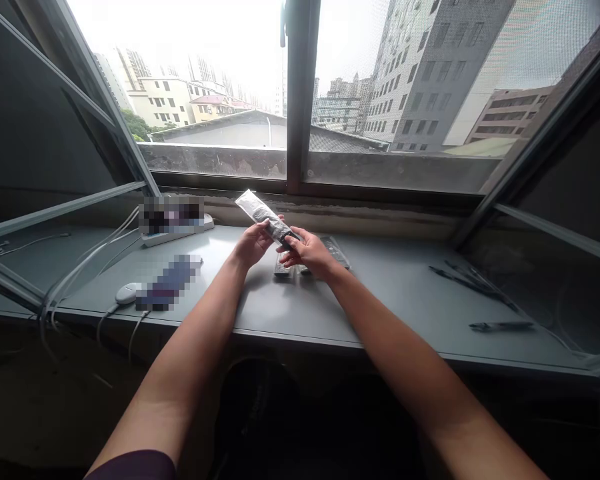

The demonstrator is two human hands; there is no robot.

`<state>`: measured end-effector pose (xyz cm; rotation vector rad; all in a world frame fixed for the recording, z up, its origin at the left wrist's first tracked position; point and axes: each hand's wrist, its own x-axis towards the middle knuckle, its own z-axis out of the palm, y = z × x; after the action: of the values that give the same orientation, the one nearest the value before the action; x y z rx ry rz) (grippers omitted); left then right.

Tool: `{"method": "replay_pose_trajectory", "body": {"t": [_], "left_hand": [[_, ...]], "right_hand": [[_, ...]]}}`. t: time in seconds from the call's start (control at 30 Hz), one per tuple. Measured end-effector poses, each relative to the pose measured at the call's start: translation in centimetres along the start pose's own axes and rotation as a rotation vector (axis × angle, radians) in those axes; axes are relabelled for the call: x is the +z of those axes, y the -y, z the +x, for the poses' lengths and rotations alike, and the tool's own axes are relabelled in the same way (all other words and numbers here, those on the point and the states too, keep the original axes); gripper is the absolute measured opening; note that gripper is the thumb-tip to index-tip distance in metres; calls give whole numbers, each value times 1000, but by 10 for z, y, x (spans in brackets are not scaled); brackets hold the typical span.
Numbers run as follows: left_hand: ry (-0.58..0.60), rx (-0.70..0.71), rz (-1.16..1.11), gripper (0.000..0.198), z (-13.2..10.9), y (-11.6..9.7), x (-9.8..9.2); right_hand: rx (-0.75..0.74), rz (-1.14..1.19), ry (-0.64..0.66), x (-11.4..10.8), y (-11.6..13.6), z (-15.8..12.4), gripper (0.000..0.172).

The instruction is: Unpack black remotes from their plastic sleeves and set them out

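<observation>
Both of my hands hold a long clear plastic sleeve (pixel 265 214) above the table, tilted so its pale, loose end points up and to the left. My left hand (pixel 254 244) grips the sleeve's left side, thumb on top. At its lower right end my right hand (pixel 307 252) pinches the sleeve, thumb over a dark, slim object partly inside; its kind is hard to make out. Below my hands a dark, narrow object (pixel 282 272) lies on the table. Behind my right hand is a dark item in clear wrapping (pixel 336 253), partly hidden by that hand.
The grey table (pixel 400 293) runs along a window. A white power strip (pixel 180 231), cables (pixel 87 253), a white rounded device (pixel 129 293) and a blurred-out item (pixel 169 283) are on the left. Pens (pixel 501 327) lie at right. Metal frames (pixel 107 127) flank both sides.
</observation>
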<state>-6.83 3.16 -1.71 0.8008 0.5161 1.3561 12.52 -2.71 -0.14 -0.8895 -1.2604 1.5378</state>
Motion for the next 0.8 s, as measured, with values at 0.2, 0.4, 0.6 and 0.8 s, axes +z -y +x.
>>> {"method": "replay_pose_trajectory", "body": {"t": [0.2, 0.4, 0.6, 0.8], "left_hand": [[53, -45, 51, 36, 0, 4, -2], [-22, 21, -40, 35, 1, 2, 1], [-20, -24, -63, 30, 4, 3, -3], [-299, 142, -191, 10, 15, -2, -12]], "right_hand": [[-2, -7, 5, -1, 0, 2, 44], [-6, -78, -40, -5, -2, 6, 12], [-59, -184, -121, -9, -7, 12, 25], [-78, -202, -111, -6, -5, 9, 28]]}}
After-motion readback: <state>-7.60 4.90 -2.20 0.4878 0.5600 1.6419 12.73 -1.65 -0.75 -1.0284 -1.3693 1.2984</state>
